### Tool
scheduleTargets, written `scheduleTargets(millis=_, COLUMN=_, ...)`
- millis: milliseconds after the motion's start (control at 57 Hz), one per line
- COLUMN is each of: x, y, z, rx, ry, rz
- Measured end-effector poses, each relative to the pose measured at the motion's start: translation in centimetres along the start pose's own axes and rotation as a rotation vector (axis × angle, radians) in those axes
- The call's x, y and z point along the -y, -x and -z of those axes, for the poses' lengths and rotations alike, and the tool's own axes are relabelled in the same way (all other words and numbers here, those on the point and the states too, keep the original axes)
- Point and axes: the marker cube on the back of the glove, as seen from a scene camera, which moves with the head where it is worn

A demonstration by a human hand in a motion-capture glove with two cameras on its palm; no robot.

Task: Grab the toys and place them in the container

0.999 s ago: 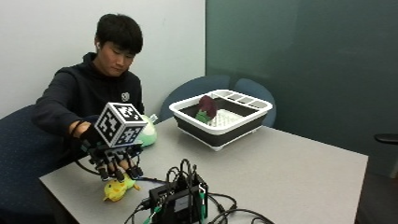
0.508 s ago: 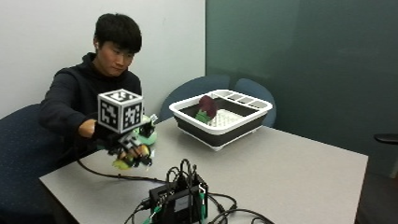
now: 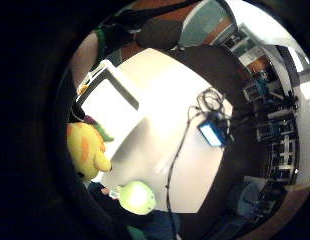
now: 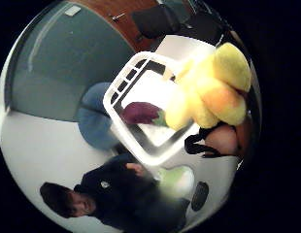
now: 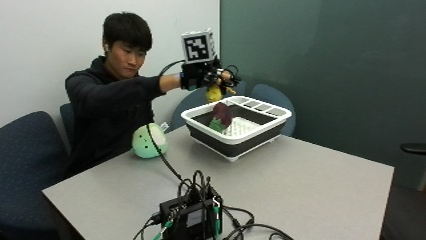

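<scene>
Gloved right hand [image 5: 208,76], raised above the near rim of the container [image 5: 200,116], has its grip closed around a yellow plush toy [image 5: 214,93] that hangs below the fingers. Inside the container, a white-rimmed dark tub with slotted pockets along its far side, a purple toy [image 5: 221,114] with a green end leans upright. A pale green round toy [image 5: 149,140] sits on the desk [image 5: 319,180] near the person's body, well apart from the container. A black box with tangled cables [image 5: 193,212] lies near the desk's front edge.

The thumb side palm view looks down into the container [image 4: 116,104], showing the purple toy [image 4: 141,112] on its floor and the yellow toy [image 4: 213,92] close to the palm. The little finger side view shows the green toy [image 3: 136,196] near the desk edge, with bare desk surface between the container and the cable box.
</scene>
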Motion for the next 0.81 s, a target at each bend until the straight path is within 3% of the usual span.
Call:
scheduleTargets(millis=88, x=2.3, y=3.6, z=-3.4, rx=-0.071, ry=0.015, rz=-0.13)
scheduleTargets(millis=175, x=2.3, y=2.7, z=-6.0, rx=-0.196, ry=0.143, rz=0.023)
scheduleTargets(millis=228, x=2.5, y=3.5, z=-6.6, rx=-0.101, ry=0.189, rz=-0.106)
scheduleTargets(millis=473, x=-1.2, y=-1.5, z=-1.7, rx=0.124, ry=0.201, rz=-0.157)
scheduleTargets(millis=649, x=-9.6, y=-1.6, z=0.3, rx=0.196, ry=0.199, rz=0.028)
scheduleTargets(millis=719, x=-14.3, y=0.5, z=-1.2, rx=0.17, ry=0.211, rz=0.173)
scheduleTargets(millis=806, x=-18.8, y=1.4, z=-5.3, rx=0.104, ry=0.274, rz=0.182)
